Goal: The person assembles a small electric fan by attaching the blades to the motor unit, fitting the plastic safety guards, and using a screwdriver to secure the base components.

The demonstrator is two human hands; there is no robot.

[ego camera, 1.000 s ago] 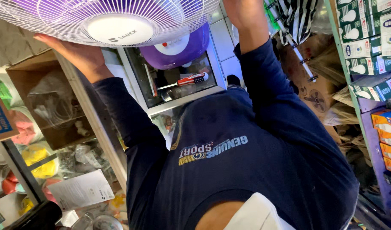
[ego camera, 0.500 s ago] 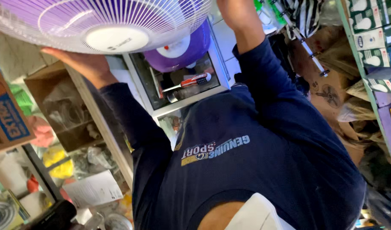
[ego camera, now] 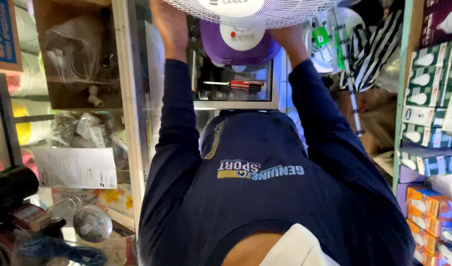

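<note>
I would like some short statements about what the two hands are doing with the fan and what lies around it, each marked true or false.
1. Both hands hold the fan from behind its grille. True: the left hand and the right hand are raised to the fan.
2. The fan's grille is black. False: it is white.
3. A screwdriver with a red handle lies below the fan. True.
4. The fan's motor housing is green. False: it is purple.
5. The sleeves are dark blue. True.

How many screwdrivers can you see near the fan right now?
1. A red-handled screwdriver lies on the glass shelf under the purple fan motor, between the two arms. Others may be hidden.
</note>
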